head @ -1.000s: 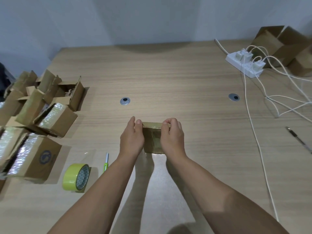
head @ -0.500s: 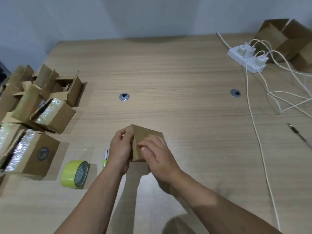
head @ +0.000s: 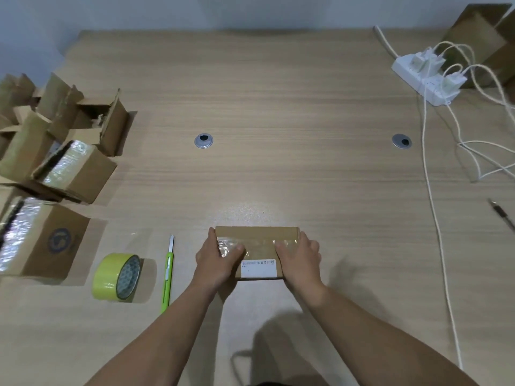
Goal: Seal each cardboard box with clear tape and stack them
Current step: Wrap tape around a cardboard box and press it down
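Your left hand [head: 216, 259] and right hand [head: 302, 260] clasp the two ends of the cardboard box [head: 257, 246], thumbs laid on its taped top seam. The box sits flat between them, right of the tape roll [head: 117, 277], beyond the green knife [head: 168, 274].

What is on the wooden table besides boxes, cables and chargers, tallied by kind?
Yellow-green tape roll: 1
Green-handled utility knife: 1
Round metal cable grommets: 2
White power strip: 1
Dark pen: 1
Total: 6
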Motion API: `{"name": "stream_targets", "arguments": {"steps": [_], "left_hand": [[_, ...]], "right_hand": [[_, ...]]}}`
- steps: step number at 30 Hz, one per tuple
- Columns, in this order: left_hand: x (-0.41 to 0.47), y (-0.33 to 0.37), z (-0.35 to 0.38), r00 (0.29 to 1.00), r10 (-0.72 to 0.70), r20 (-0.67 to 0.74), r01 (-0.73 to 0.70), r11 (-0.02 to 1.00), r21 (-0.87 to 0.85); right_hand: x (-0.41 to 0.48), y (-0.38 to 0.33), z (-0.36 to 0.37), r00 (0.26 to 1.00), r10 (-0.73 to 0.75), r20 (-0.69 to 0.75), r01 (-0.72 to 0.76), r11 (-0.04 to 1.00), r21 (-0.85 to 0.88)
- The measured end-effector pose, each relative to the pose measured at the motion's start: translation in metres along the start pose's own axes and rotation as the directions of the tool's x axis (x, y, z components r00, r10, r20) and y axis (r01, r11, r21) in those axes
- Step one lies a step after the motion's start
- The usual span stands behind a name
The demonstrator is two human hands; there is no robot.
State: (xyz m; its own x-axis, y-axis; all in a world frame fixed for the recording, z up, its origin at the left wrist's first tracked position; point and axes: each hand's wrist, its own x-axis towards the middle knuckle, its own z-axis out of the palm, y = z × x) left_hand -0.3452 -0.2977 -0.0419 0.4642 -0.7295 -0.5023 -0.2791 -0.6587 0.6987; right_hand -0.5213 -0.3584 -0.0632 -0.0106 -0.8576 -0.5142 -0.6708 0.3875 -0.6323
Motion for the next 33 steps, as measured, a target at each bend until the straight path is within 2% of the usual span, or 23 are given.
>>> {"name": "stream_targets", "arguments": {"steps": [2,4,8,10,21,26,29,33], "left_hand": [[0.003,-0.008,0.006,1.0,-0.008,-0.01,0.01,0.974,0.225],[0.003,-0.009,0.016,0.996,-0.072,-0.049,0.083,0.951,0.298],[0.002,-0.006,0.028,0.983,-0.075,-0.168,0.115,0.963,0.242],[0.004,-0.008,0.029,0.983,-0.073,-0.168,0.112,0.966,0.232],[0.017,-0.025,0.015,0.986,-0.036,-0.16,0.052,0.994,0.098],[0.019,-0.019,0.01,0.975,-0.035,-0.22,0.053,0.996,0.078],[0.021,-0.015,0.015,0.975,-0.078,-0.21,0.096,0.992,0.077],[0.008,-0.004,0.031,0.974,-0.118,-0.191,0.163,0.956,0.245]], "right_hand": [[-0.003,0.0,0.009,0.999,-0.007,-0.047,0.006,1.0,-0.017],[-0.005,-0.001,0.018,0.997,0.003,-0.076,-0.009,0.998,-0.066],[-0.007,-0.008,0.03,0.988,0.016,-0.153,-0.047,0.978,-0.203],[-0.004,-0.005,0.031,0.989,0.005,-0.15,-0.038,0.975,-0.22],[0.004,0.004,0.015,0.992,-0.055,-0.114,0.052,0.998,-0.022],[0.006,0.0,0.012,0.992,-0.001,-0.126,0.005,0.999,0.033],[0.006,-0.006,0.013,0.994,0.035,-0.103,-0.038,0.999,-0.033],[-0.003,-0.013,0.023,0.992,0.048,-0.118,-0.071,0.976,-0.206]]}}
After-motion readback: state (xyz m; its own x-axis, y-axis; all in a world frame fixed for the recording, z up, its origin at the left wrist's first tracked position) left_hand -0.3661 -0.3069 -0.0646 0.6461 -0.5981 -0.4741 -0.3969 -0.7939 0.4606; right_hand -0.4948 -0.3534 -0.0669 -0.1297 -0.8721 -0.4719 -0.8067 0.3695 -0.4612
